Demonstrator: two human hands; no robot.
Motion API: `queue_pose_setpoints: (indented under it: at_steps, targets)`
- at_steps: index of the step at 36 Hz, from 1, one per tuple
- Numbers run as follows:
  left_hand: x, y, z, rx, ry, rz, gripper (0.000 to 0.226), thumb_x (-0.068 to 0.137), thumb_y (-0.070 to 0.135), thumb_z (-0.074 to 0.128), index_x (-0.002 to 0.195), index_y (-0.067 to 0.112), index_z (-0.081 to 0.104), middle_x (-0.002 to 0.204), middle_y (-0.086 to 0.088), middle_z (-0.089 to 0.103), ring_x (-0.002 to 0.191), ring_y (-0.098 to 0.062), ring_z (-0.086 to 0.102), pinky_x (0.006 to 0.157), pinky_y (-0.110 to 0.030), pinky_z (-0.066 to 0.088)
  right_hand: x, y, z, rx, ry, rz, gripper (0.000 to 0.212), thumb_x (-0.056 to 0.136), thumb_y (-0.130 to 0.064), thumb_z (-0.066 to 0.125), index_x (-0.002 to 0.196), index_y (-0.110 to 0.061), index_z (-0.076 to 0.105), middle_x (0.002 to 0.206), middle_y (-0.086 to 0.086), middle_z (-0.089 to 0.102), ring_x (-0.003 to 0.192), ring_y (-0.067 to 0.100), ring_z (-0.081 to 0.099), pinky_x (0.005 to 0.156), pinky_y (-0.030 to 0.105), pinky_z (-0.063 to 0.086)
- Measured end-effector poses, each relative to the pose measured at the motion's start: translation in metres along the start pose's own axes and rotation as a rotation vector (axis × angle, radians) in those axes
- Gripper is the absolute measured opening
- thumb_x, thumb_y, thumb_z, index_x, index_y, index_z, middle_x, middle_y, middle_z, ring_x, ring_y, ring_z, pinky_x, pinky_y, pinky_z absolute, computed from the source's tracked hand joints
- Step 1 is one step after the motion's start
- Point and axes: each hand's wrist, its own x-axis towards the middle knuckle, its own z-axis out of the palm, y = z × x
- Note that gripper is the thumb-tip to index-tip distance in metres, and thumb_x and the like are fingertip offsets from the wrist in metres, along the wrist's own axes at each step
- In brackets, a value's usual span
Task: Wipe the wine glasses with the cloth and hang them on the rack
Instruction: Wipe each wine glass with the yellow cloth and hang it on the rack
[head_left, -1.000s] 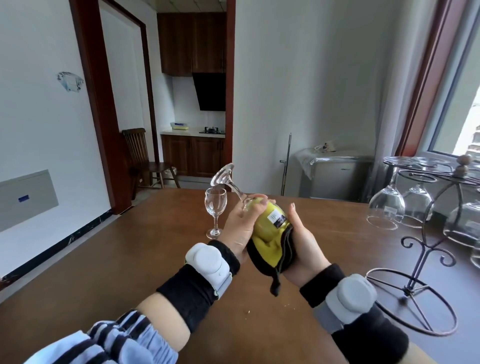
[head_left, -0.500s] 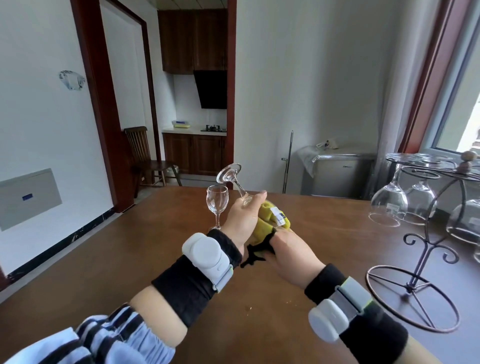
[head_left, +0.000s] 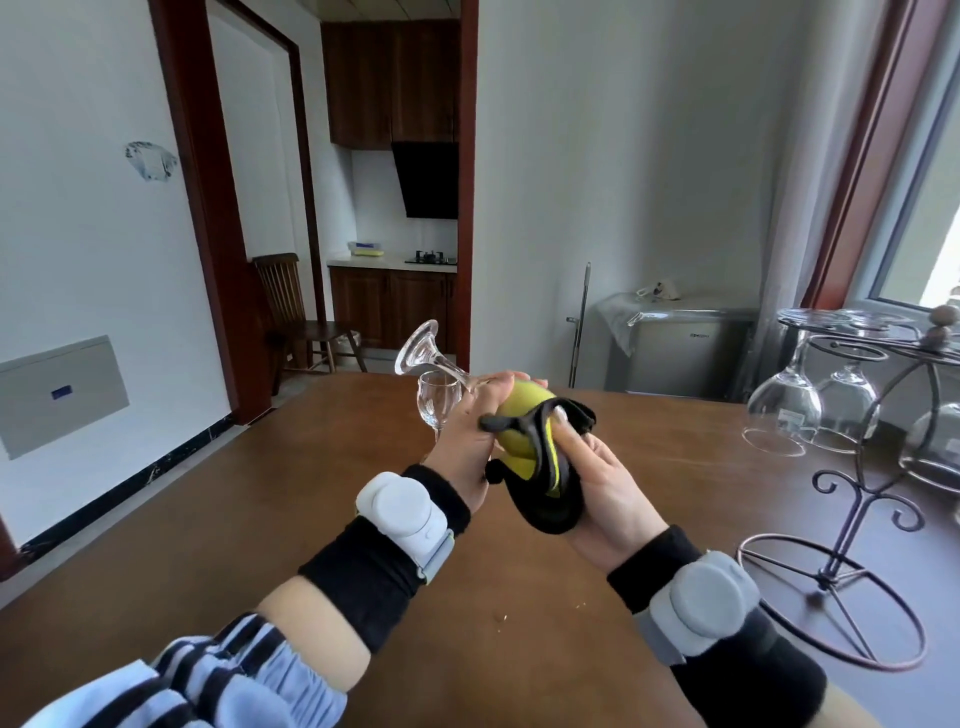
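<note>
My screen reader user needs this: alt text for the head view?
Left hand holds a wine glass while right hand wipes it with a yellow-black cloth; another glass stands behind, more hang on the rack.

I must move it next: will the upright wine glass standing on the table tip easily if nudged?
Probably. The standing glass rises on a thin stem above a small foot, so a push near the bowl would likely topple it. It looks thin and clear, so likely fragile and light.

Left forearm: loose sleeve (head_left: 208, 680), pale blue with dark stripes, gathered cuff. Black knit wristbands (head_left: 363, 571) both wrists. Rounded device strapped over each: white on left (head_left: 402, 506), grey on right (head_left: 701, 605). Left strap grey with yellow-green edge.
</note>
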Motion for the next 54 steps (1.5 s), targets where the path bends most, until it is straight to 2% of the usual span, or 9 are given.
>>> queue_pose_setpoints:
  at_steps: [5, 12, 16, 26, 31, 34, 39, 43, 54]
  targets:
    - [0.006, 0.002, -0.003, 0.044, 0.078, -0.084, 0.065, 0.068, 0.057, 0.069, 0.104, 0.004, 0.063, 0.099, -0.022, 0.06, 0.094, -0.032, 0.058, 0.104, -0.053, 0.04, 0.001, 0.007, -0.004, -0.589, -0.028, -0.219, 0.017, 0.095, -0.015, 0.06, 0.108, -0.007, 0.066, 0.092, -0.004, 0.072, 0.086, 0.01, 0.066, 0.078, 0.025, 0.052]
    - [0.009, -0.004, -0.005, 0.125, 0.175, -0.193, 0.042, 0.07, 0.059, 0.065, 0.078, 0.018, 0.068, 0.082, -0.01, 0.069, 0.08, -0.027, 0.066, 0.089, -0.043, 0.054, 0.003, 0.014, -0.017, -1.089, -0.091, -0.299, 0.018, 0.091, -0.014, 0.065, 0.108, -0.021, 0.069, 0.096, -0.032, 0.068, 0.092, -0.012, 0.062, 0.082, 0.01, 0.046]
    - [0.01, -0.003, -0.004, 0.177, 0.158, -0.19, 0.035, 0.087, 0.051, 0.058, 0.083, 0.017, 0.064, 0.075, -0.004, 0.066, 0.073, -0.02, 0.064, 0.067, -0.027, 0.051, 0.005, 0.016, -0.024, -1.486, -0.095, -0.612, 0.044, 0.083, -0.015, 0.054, 0.126, -0.014, 0.064, 0.123, -0.003, 0.068, 0.115, 0.011, 0.054, 0.099, 0.019, 0.039]
    - [0.008, -0.002, 0.0, 0.291, 0.175, -0.137, 0.043, 0.091, 0.051, 0.05, 0.085, 0.012, 0.067, 0.088, -0.004, 0.064, 0.096, -0.02, 0.058, 0.091, -0.033, 0.038, 0.003, 0.017, -0.027, -2.064, 0.101, -0.919, 0.031, 0.057, -0.003, 0.075, 0.081, -0.022, 0.074, 0.06, -0.005, 0.058, 0.065, 0.02, 0.061, 0.06, 0.03, 0.045]
    - [0.005, -0.004, 0.002, 0.264, 0.151, -0.121, 0.034, 0.092, 0.044, 0.054, 0.079, 0.015, 0.066, 0.08, -0.005, 0.066, 0.08, -0.02, 0.062, 0.077, -0.03, 0.05, -0.002, 0.012, -0.013, -1.265, -0.042, -0.404, 0.035, 0.082, 0.001, 0.066, 0.103, -0.027, 0.071, 0.09, -0.015, 0.075, 0.089, 0.008, 0.068, 0.08, 0.024, 0.049]
    - [0.006, -0.006, -0.002, 0.26, 0.161, -0.077, 0.027, 0.092, 0.041, 0.056, 0.079, 0.018, 0.064, 0.076, -0.001, 0.066, 0.076, -0.018, 0.063, 0.077, -0.031, 0.052, -0.007, 0.004, -0.007, -0.754, -0.09, -0.106, 0.02, 0.089, 0.005, 0.065, 0.09, -0.014, 0.067, 0.069, -0.016, 0.071, 0.063, -0.004, 0.063, 0.061, 0.009, 0.047]
    - [0.005, 0.001, 0.0, 0.319, 0.169, 0.03, 0.073, 0.063, 0.065, 0.063, 0.11, 0.01, 0.059, 0.104, -0.009, 0.068, 0.1, -0.022, 0.064, 0.098, -0.039, 0.048, -0.008, 0.006, -0.004, -0.175, 0.0, 0.037, 0.021, 0.089, -0.012, 0.063, 0.105, 0.002, 0.065, 0.093, 0.017, 0.071, 0.079, 0.025, 0.069, 0.072, 0.034, 0.056]
    - [0.0, 0.002, 0.004, 0.27, 0.163, 0.078, 0.028, 0.074, 0.039, 0.064, 0.087, 0.015, 0.057, 0.078, -0.001, 0.061, 0.075, -0.016, 0.059, 0.074, -0.029, 0.048, -0.008, 0.008, -0.001, 0.009, 0.087, 0.093, 0.035, 0.087, -0.026, 0.053, 0.11, -0.005, 0.068, 0.101, 0.014, 0.074, 0.086, 0.021, 0.072, 0.073, 0.027, 0.058]
    - [-0.007, -0.004, -0.001, 0.478, 0.125, 0.223, 0.037, 0.072, 0.042, 0.066, 0.093, 0.014, 0.056, 0.085, -0.002, 0.071, 0.081, -0.016, 0.066, 0.082, -0.033, 0.054, 0.0, 0.007, 0.006, 0.09, 0.267, 0.161, 0.042, 0.107, -0.029, 0.033, 0.094, -0.01, 0.068, 0.072, 0.008, 0.072, 0.053, 0.015, 0.066, 0.046, 0.021, 0.05]
